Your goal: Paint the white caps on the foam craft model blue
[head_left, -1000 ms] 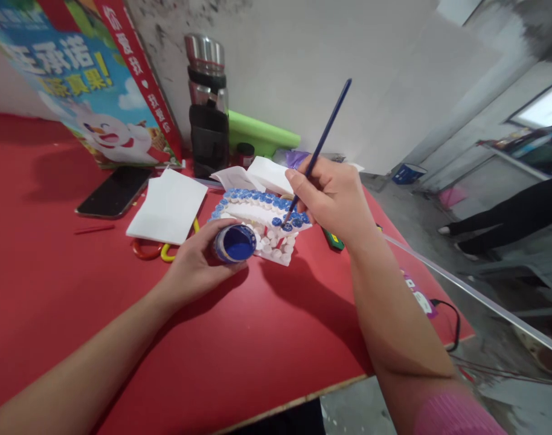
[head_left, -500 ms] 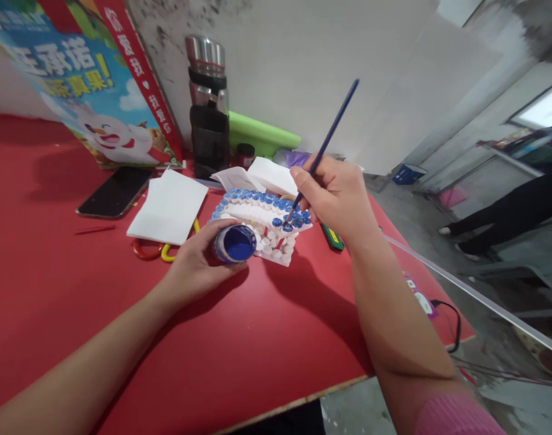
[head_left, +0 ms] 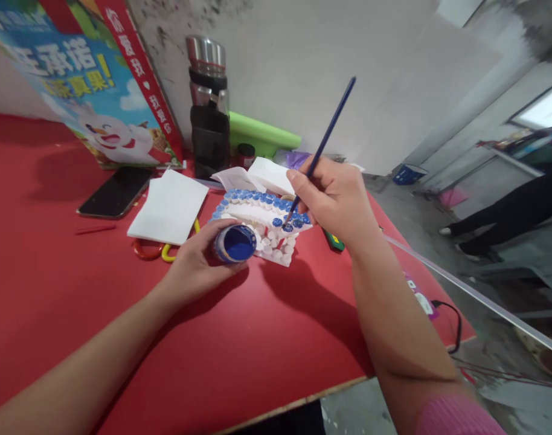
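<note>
My left hand (head_left: 198, 257) is wrapped round a small jar of blue paint (head_left: 235, 244), tilted so its open mouth faces me. Between the thumb and fingers of my right hand (head_left: 333, 193) is a slim dark-blue paintbrush (head_left: 328, 130), its handle slanting up to the right. The bristles touch, or almost touch, a round blue piece on a white model (head_left: 253, 211) lying on the table. Rows of small round pieces cover this model, blue along the back and right, white at the front. The jar hides part of its left front.
The red table (head_left: 258, 338) carries white paper sheets (head_left: 167, 208), a black phone (head_left: 115, 192), a steel-topped bottle (head_left: 208, 109), a colourful box (head_left: 99, 84), a green-and-yellow tool (head_left: 333, 238) and a green roll (head_left: 264, 133). Right of the table stands a person in dark trousers (head_left: 511, 208).
The top of the brush handle and my right hand have shifted very slightly left. The brush tip stays at the same blue piece, and my left hand holds the jar as before.
</note>
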Action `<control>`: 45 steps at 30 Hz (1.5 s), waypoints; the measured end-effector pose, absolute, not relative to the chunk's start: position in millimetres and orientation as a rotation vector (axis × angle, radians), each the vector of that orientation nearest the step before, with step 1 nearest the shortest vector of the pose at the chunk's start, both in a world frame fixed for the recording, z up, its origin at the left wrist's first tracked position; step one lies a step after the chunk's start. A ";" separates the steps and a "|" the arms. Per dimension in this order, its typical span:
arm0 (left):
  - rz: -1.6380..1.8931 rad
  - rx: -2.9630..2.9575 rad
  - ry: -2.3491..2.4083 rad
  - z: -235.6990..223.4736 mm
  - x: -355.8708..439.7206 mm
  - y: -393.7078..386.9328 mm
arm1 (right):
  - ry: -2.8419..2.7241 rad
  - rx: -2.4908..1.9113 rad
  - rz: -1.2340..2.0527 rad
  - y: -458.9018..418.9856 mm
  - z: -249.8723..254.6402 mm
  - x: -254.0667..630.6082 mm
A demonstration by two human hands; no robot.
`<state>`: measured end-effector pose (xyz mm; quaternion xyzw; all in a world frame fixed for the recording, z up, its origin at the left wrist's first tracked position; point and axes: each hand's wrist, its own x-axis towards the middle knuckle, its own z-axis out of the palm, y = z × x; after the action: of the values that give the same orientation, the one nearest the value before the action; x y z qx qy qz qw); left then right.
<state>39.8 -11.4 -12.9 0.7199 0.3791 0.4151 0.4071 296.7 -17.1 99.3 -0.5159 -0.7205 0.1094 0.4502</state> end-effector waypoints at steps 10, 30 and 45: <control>1.025 1.793 0.968 -11.2 40.1 -12.4 | -1.780 -1.284 0.284 -18.4 100.1 298.3; 1.024 1.801 0.989 -10.2 39.1 -12.7 | -1.739 -1.311 0.319 -16.3 99.0 300.5; 1.020 1.795 0.989 -11.1 38.9 -11.7 | -1.734 -1.313 0.301 -17.5 99.5 302.3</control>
<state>38.9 -11.7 -11.1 0.7142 0.3932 0.4056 0.4134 302.3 -17.5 99.5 -0.5325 -0.7029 0.1220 0.4556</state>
